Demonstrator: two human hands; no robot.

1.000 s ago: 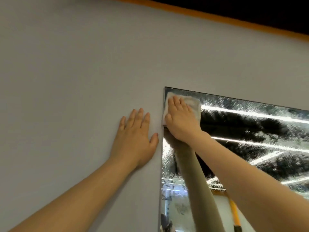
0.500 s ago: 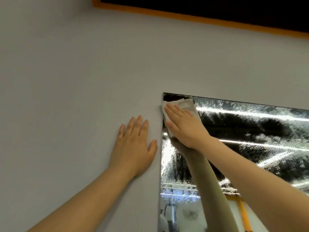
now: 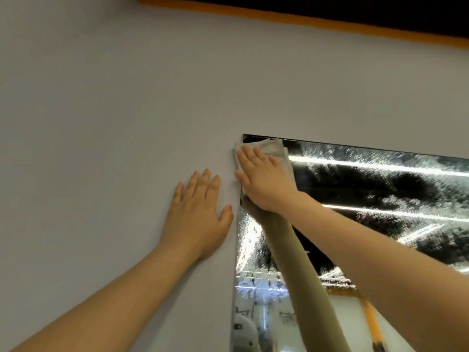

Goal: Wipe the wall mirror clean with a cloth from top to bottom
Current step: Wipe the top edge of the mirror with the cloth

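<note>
Grey-white cloth point(image 3: 275, 151) sits right at the top left corner of the wall mirror point(image 3: 380, 189), a bit right of the middle of the frame; the right hand point(image 3: 264, 181) lies flat on it with the fingers straight and close together, pressing it to the glass rather than gripping it; the cloth's left edge pokes just past the mirror's side edge onto the wall point(image 3: 101, 123), and a folded bit sticks out above and to the right of the fingertips.

Left hand point(image 3: 198, 219) is spread flat on the pale grey wall just beside the mirror's left edge, fingers straight and slightly apart, thumb pointing toward the glass but not quite touching it as far as I can see; it holds nothing.

Mirror runs from the centre of the frame off the right and bottom edges; its top edge slants down to the right; the glass looks speckled and streaky, with bright light lines reflected across the upper right part; the right forearm's reflection shows below the hand, running down toward the bottom of the frame.

Along the top of the frame there's an orange strip point(image 3: 304, 21) with a black area point(image 3: 355, 8) above it, well apart from the mirror.
</note>
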